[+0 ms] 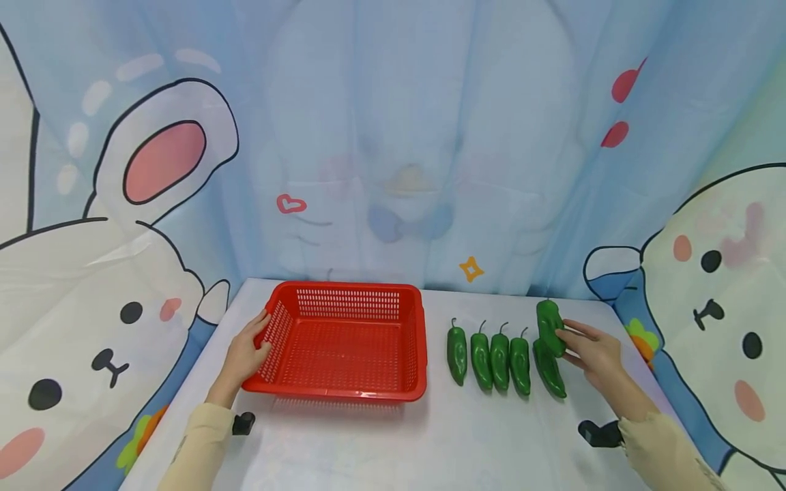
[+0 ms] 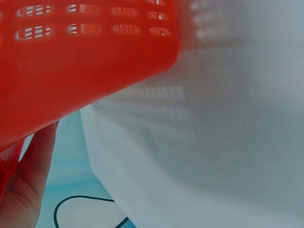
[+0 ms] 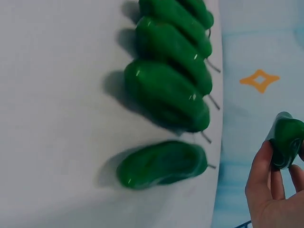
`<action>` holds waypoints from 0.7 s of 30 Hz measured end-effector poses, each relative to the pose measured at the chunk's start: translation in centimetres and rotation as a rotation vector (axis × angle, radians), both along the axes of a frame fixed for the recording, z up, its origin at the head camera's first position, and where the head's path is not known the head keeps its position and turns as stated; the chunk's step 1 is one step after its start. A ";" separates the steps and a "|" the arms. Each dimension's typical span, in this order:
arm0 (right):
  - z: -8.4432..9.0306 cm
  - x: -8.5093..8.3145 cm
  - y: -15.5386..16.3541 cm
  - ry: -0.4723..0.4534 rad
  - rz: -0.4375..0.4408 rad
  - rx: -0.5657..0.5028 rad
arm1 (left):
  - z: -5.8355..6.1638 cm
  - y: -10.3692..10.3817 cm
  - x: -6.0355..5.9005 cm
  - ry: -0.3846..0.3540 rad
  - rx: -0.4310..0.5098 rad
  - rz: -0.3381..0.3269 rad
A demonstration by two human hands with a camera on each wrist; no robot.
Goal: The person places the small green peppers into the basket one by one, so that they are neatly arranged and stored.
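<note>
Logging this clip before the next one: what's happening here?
A person sits at a white table. Their left hand rests on the left rim of an empty red basket. Their right hand holds one green pepper lifted above the table. Five more peppers lie in a row right of the basket.

No readable text, label, brand name or numeral appears in any view.

The backdrop curtain (image 1: pixel 393 136) carries printed pictorial marks only: 1 small red outlined heart (image 1: pixel 291 204), 1 orange 4-pointed star (image 1: pixel 471 269), also visible in the right wrist view, and 2 red drop shapes (image 1: pixel 620 109). None of these forms a letter or digit.

The red basket (image 1: pixel 344 341) shows perforated walls and no visible moulded marking; in the left wrist view its surface is blurred, so a small embossed mark possibly goes undetected there.

The green peppers (image 1: pixel 491 358) carry no stickers or print.
</note>
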State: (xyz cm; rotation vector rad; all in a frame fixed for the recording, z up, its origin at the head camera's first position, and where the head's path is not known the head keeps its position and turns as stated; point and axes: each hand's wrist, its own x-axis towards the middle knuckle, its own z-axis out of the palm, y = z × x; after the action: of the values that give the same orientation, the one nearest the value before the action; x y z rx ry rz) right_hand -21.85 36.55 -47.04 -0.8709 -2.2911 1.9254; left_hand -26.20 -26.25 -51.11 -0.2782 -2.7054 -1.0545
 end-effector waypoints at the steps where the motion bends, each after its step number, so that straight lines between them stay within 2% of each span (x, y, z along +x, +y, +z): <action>1: 0.3 -0.1 -0.5 0.007 0.009 -0.015 | 0.0 0.0 0.0 0.007 -0.002 0.000; 6: 1.3 -0.3 -2.8 0.066 0.048 -0.056 | 0.1 -0.1 -0.1 -0.001 0.004 -0.002; 13: 2.5 -0.8 -6.6 0.098 0.118 -0.080 | 0.2 -0.1 -0.1 -0.038 0.013 -0.009; 21: 4.2 -1.0 -10.4 0.190 0.191 -0.155 | 0.3 0.0 0.0 -0.024 0.030 -0.014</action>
State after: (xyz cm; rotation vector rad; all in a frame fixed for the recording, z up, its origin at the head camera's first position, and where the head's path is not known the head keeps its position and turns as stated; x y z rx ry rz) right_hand -22.89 26.19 -42.80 -0.4667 -2.2092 2.1802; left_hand -26.21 -26.22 -50.77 -0.2814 -2.7103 -1.1079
